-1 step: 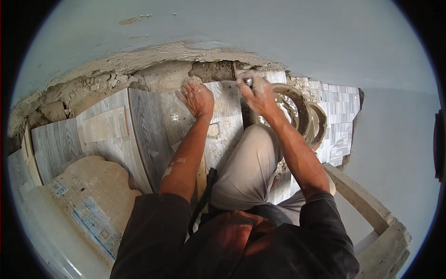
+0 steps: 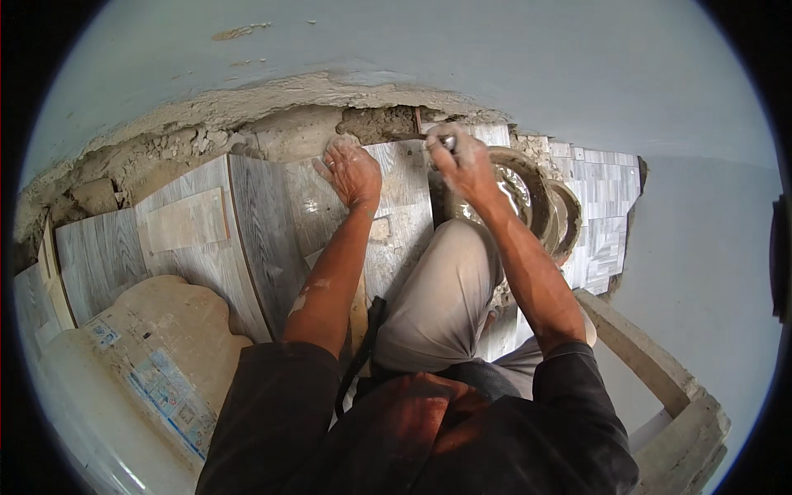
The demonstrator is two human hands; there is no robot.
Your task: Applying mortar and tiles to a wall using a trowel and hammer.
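My right hand (image 2: pixel 458 165) is closed round the metal handle of a trowel (image 2: pixel 404 136), whose dark blade points left into the rough mortar channel (image 2: pixel 367 125) along the wall's foot. My left hand (image 2: pixel 351 173) lies with fingers apart at the upper edge of a grey wood-look board or tile (image 2: pixel 396 190), beside that channel. A round bucket (image 2: pixel 540 198) of wet grey mix stands behind my right forearm, with a second round container (image 2: pixel 565 206) beside it. My knee is between my arms.
The grey wall (image 2: pixel 495 49) runs across the top, broken and crumbly at its base. More wood-look pieces (image 2: pixel 99 264) lie at left, near a beige, curvy-edged object (image 2: pixel 165 322) with blue markings. Small pale tiles (image 2: pixel 598 190) are at right, and concrete-caked bars (image 2: pixel 635 355) at lower right.
My right hand has shifted slightly right, and more of the trowel blade shows to its left. My left hand stays in nearly the same place.
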